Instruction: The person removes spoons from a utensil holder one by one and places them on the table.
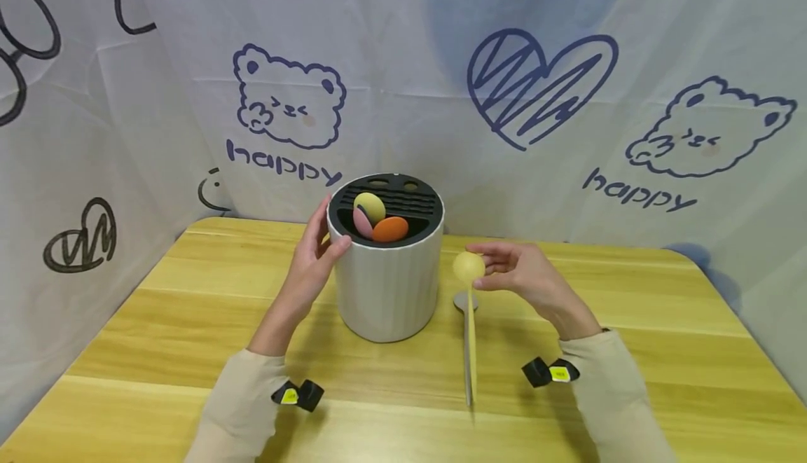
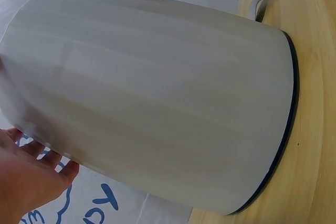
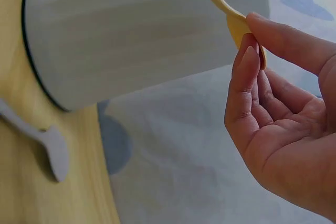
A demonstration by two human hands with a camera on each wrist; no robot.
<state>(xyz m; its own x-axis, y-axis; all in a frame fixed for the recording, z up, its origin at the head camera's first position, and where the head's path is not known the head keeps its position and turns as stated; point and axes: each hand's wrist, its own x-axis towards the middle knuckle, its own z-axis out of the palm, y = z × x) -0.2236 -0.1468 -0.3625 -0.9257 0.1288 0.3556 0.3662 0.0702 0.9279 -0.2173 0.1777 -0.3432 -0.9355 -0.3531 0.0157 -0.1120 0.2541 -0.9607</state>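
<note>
A white ribbed utensil holder [image 1: 386, 291] with a black slotted top stands upright on the table. My left hand [image 1: 309, 256] holds its left side, thumb at the front rim and fingers against the wall. Yellow, pink and orange rounded heads [image 1: 391, 230] stick up from the holder's front compartment; their lower parts are hidden inside. To the right of the holder, my right hand [image 1: 532, 277] pinches a yellow spoon [image 3: 239, 27] by its bowl between thumb and fingers, handle pointing down toward me. Below it a grey spoon [image 3: 55, 153] lies on the wood.
The light wooden table [image 1: 208, 337] reaches back to a white cloth [image 1: 403, 43] with blue drawings, hung behind and at both sides. Small black wrist devices [image 1: 299, 394] sit on both beige sleeves. Two oval openings show at the back of the holder's top.
</note>
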